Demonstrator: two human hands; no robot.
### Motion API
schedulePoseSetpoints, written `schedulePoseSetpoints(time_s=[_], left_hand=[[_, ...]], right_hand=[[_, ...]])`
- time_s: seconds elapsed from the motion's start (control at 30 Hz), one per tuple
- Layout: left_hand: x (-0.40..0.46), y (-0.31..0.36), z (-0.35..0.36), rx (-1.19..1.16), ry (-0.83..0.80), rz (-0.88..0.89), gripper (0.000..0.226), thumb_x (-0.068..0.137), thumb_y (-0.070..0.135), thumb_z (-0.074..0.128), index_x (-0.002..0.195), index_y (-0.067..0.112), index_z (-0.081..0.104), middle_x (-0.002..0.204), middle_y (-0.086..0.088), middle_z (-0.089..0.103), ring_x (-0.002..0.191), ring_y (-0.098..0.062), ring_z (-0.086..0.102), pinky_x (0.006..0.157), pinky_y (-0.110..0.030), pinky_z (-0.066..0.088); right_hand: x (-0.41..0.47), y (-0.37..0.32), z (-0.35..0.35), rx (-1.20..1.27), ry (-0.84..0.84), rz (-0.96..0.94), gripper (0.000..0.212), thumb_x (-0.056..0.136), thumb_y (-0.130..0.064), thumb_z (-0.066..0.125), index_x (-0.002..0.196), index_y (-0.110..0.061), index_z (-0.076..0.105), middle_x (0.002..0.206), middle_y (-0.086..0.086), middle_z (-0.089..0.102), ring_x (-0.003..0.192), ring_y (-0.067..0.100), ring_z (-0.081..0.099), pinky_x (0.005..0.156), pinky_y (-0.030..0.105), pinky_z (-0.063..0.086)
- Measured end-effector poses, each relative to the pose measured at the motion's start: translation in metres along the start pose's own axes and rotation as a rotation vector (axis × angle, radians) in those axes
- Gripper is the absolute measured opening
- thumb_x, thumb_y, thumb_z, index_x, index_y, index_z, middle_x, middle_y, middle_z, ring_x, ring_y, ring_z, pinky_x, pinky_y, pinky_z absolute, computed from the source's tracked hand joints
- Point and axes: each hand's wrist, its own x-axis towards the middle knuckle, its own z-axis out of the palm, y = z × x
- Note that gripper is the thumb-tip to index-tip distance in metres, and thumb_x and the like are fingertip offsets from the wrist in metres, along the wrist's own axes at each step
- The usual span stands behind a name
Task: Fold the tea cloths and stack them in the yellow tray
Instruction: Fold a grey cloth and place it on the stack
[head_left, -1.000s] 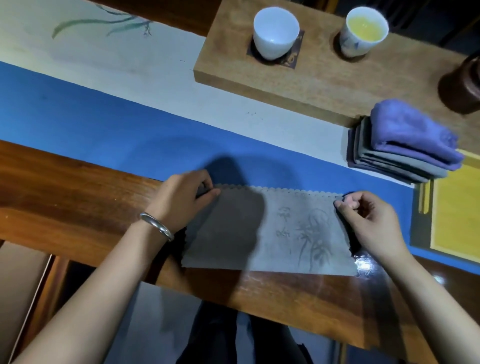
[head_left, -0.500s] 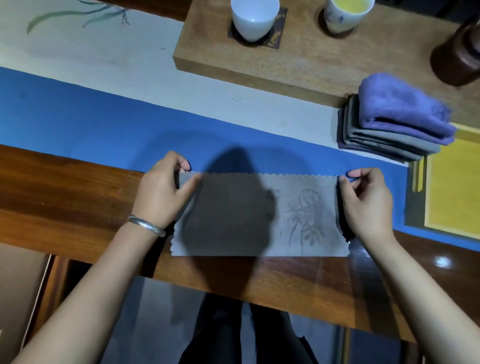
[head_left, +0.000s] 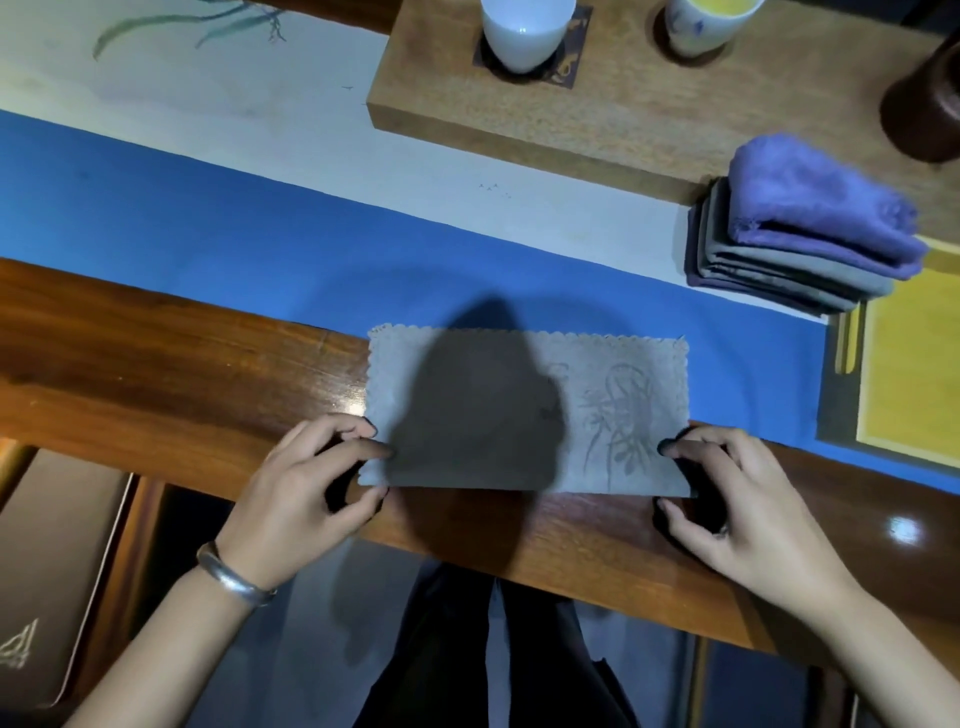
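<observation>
Cloth (head_left: 524, 410), grey, lies flat between both hands, each pinching a near corner: left hand (head_left: 306, 488), right hand (head_left: 737, 499). Lifting both corners evenly onto the far scalloped edge should keep the fold square.

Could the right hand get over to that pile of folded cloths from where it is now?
Probably yes. The right hand rests at the grey cloth's near right corner, and only bare blue mat lies between it and the pile of folded cloths; nothing stands in the way.
</observation>
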Motion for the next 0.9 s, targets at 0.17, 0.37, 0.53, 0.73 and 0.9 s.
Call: schedulePoseSetpoints(time_s=[0.17, 0.37, 0.53, 0.73, 0.9], left_hand=[[0.006, 0.005, 0.002, -0.057, 0.028, 0.019, 0.019, 0.09, 0.028, 0.052, 0.094, 0.015, 0.066, 0.1, 0.005, 0.061, 0.093, -0.016, 0.057, 0.085, -0.024, 0.041], [-0.012, 0.004, -0.002, -0.101, -0.043, 0.013, 0.02, 0.089, 0.039, 0.053, 0.089, 0.022, 0.064, 0.09, 0.02, 0.059, 0.094, -0.003, 0.053, 0.082, -0.019, 0.041], [-0.015, 0.013, 0.001, -0.291, 0.146, -0.175, 0.016, 0.086, 0.04, 0.055, 0.088, 0.027, 0.063, 0.092, 0.017, 0.064, 0.092, -0.004, 0.057, 0.082, -0.016, 0.04], [0.022, 0.024, 0.012, -0.274, 0.294, -0.424, 0.016, 0.097, 0.024, 0.048, 0.084, 0.016, 0.05, 0.068, 0.009, 0.052, 0.063, -0.011, 0.05, 0.058, -0.027, 0.032], [0.056, 0.03, 0.016, -0.106, 0.395, -0.466, 0.015, 0.097, 0.02, 0.047, 0.086, 0.01, 0.048, 0.068, -0.002, 0.053, 0.06, -0.022, 0.045, 0.053, -0.031, 0.028]], right_hand=[[0.003, 0.0, 0.0, -0.093, 0.059, -0.115, 0.026, 0.087, -0.029, 0.053, 0.093, -0.008, 0.067, 0.098, 0.004, 0.059, 0.095, 0.028, 0.059, 0.095, 0.037, 0.041], [-0.015, -0.008, -0.005, -0.003, 0.025, -0.1, 0.021, 0.079, -0.027, 0.05, 0.079, -0.01, 0.062, 0.081, 0.0, 0.061, 0.081, 0.025, 0.062, 0.102, 0.037, 0.04], [-0.008, -0.012, -0.015, 0.391, 0.077, 0.059, 0.006, 0.074, -0.019, 0.054, 0.078, -0.024, 0.056, 0.074, -0.013, 0.056, 0.07, 0.003, 0.053, 0.057, 0.016, 0.038], [0.03, -0.008, -0.015, 0.341, 0.082, 0.19, 0.016, 0.087, -0.017, 0.058, 0.084, -0.03, 0.049, 0.054, 0.0, 0.053, 0.038, 0.018, 0.043, 0.042, 0.024, 0.03], [0.055, -0.01, -0.017, 0.229, 0.093, 0.212, 0.005, 0.091, -0.023, 0.055, 0.089, -0.022, 0.051, 0.064, 0.006, 0.059, 0.051, 0.021, 0.051, 0.052, 0.036, 0.039]])
